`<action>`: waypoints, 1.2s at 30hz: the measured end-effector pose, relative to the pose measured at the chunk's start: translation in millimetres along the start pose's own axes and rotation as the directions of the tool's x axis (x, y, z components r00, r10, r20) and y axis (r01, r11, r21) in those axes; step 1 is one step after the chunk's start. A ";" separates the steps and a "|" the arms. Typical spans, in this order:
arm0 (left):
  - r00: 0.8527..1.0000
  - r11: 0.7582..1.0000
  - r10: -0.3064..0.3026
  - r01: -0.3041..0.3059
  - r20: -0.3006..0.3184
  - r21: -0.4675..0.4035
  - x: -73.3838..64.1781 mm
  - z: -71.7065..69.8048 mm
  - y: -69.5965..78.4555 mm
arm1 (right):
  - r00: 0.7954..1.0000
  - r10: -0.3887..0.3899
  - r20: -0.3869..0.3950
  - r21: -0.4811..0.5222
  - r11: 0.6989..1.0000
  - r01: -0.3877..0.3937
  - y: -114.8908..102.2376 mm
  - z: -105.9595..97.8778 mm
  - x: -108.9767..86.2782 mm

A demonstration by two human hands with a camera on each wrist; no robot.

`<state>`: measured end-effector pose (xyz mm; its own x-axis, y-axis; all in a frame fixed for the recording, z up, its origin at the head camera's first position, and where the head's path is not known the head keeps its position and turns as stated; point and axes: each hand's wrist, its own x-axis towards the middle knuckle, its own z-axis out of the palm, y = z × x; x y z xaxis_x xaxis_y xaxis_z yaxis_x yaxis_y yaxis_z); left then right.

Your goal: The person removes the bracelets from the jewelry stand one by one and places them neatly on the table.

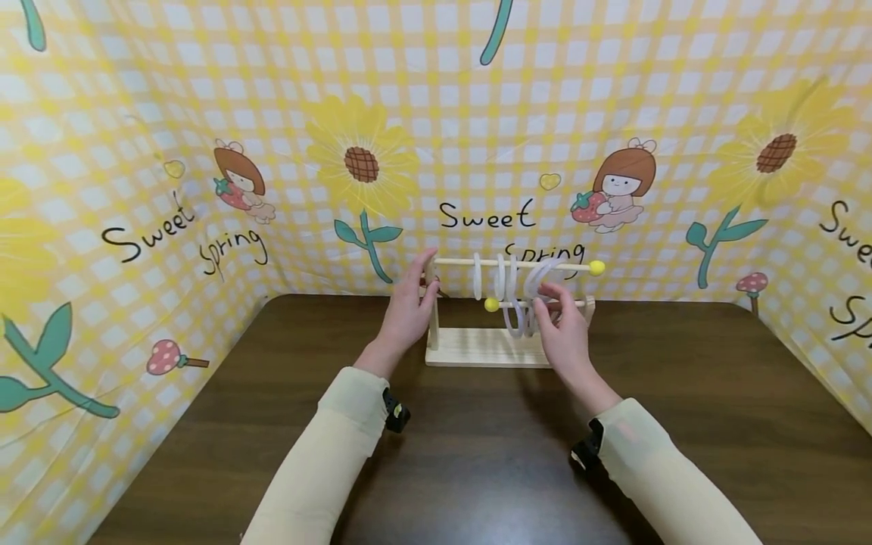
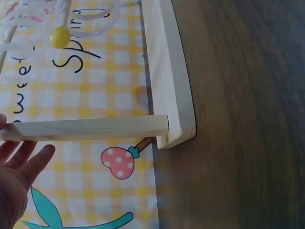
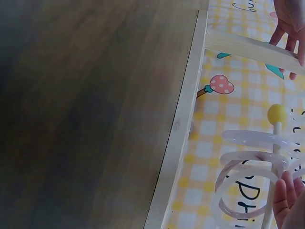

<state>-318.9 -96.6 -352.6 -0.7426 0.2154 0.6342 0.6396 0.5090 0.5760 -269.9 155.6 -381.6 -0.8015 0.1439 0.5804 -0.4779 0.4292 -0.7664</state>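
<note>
A pale wooden bangle stand point(image 1: 470, 356) carries two rods tipped with yellow balls. Several translucent white and lilac bangles point(image 1: 500, 278) hang on its upper rod point(image 1: 450, 262), and others hang on the lower one. My left hand point(image 1: 407, 310) grips the upper part of the stand's left post point(image 2: 95, 129), thumb on one side and fingers on the other. At the rods' right part, my right hand point(image 1: 567, 333) pinches a tilted bangle point(image 1: 534, 280) between thumb and fingers. In the right wrist view its fingers point(image 3: 282, 195) lie close against the bangles, and its thumb is hidden.
The stand is on a dark brown wooden table point(image 1: 463, 454), near its back edge. A yellow checked cloth point(image 1: 436, 136) with sunflowers and lettering hangs behind and along both sides. The short right post point(image 1: 589, 309) stands beyond my right hand.
</note>
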 end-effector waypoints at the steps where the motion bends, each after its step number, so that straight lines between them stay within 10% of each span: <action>1: 1.000 1.000 0.004 -0.004 0.002 -0.006 0.3 1.0 -0.2 | 1.000 0.005 -0.006 0.003 1.000 -0.005 0.4 0.5 0.8; 36: 0.992 0.988 -0.105 0.113 0.076 -0.107 1.7 0.8 -1.2 | 0.990 -0.065 -0.127 -0.011 0.998 0.064 6.4 -24.2 12.8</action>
<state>-321.1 -96.1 -352.7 -0.8183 0.2233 0.5296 0.5696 0.4376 0.6957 -274.5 181.7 -372.4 -0.7166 0.2273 0.6595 -0.5245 0.4476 -0.7242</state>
